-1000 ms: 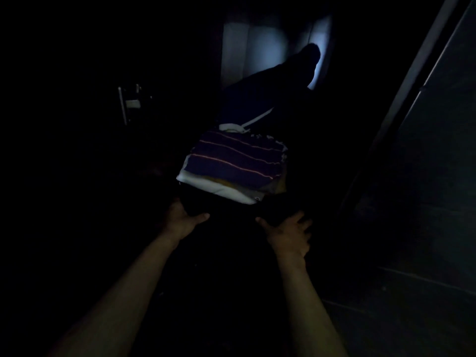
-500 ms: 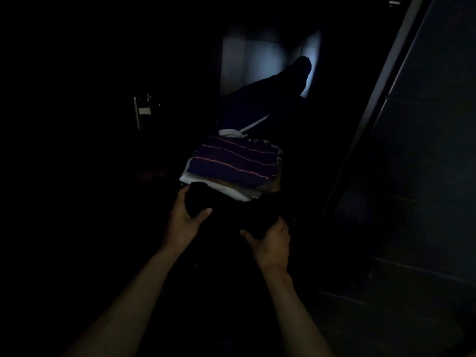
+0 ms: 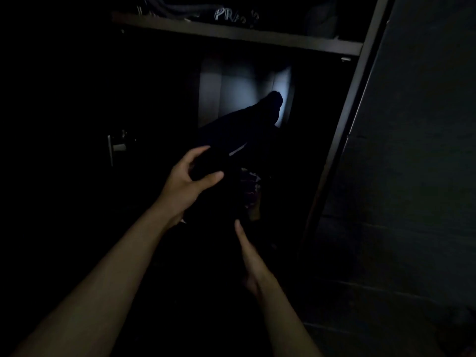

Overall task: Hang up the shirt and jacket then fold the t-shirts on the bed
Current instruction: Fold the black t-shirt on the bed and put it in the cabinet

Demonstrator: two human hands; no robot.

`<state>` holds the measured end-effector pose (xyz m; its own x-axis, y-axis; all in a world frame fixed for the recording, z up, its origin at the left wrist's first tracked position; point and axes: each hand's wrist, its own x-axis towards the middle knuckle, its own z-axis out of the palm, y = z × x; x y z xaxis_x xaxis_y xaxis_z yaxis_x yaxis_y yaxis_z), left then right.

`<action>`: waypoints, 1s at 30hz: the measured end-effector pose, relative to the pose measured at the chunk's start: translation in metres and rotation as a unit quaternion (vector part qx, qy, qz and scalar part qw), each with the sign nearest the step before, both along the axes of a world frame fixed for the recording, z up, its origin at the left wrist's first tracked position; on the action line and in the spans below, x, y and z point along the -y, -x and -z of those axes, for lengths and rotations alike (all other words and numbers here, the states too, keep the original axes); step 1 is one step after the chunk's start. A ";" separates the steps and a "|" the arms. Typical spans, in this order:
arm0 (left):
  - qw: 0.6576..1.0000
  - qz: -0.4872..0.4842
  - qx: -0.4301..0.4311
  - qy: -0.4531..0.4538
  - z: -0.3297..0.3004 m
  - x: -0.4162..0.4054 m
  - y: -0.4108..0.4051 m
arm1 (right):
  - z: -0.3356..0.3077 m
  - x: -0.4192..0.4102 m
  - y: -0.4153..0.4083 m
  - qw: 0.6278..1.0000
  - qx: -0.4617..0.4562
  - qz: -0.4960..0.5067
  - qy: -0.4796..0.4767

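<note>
The scene is very dark, inside an open wardrobe. My left hand (image 3: pixel 190 173) is raised and closed on a black folded garment (image 3: pixel 211 163), thumb below and fingers above. My right hand (image 3: pixel 251 256) is lower, its fingers mostly hidden under the same dark cloth; only its edge shows. Behind the garment a sliver of the striped folded t-shirt stack (image 3: pixel 251 188) shows. A dark piled garment (image 3: pixel 247 124) with a pale stripe rises behind, outlined against a lit back panel.
A wardrobe shelf (image 3: pixel 257 38) runs across the top with a bag lettered in white (image 3: pixel 235 16) on it. The wardrobe's dark frame post (image 3: pixel 342 140) slants down the right, a dark wall beyond. A metal hinge (image 3: pixel 116 146) glints at left.
Both hands took hold of the black garment in front of the stack and lifted it; it now covers most of the striped stack. My view tilted upward, revealing the shelf.
</note>
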<state>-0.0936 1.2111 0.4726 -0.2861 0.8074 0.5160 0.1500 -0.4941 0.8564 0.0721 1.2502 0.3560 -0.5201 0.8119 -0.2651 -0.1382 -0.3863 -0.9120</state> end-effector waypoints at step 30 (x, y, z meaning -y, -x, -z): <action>0.967 -0.184 -0.164 0.056 0.081 -0.070 -0.024 | -0.037 -0.011 -0.007 0.786 0.404 0.132 -0.449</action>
<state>-0.0700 1.2813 0.3915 -0.4001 0.7379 0.5435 0.5716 -0.2627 0.7774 0.0792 1.2609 0.3934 -0.2588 0.9117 0.3189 0.6584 0.4081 -0.6324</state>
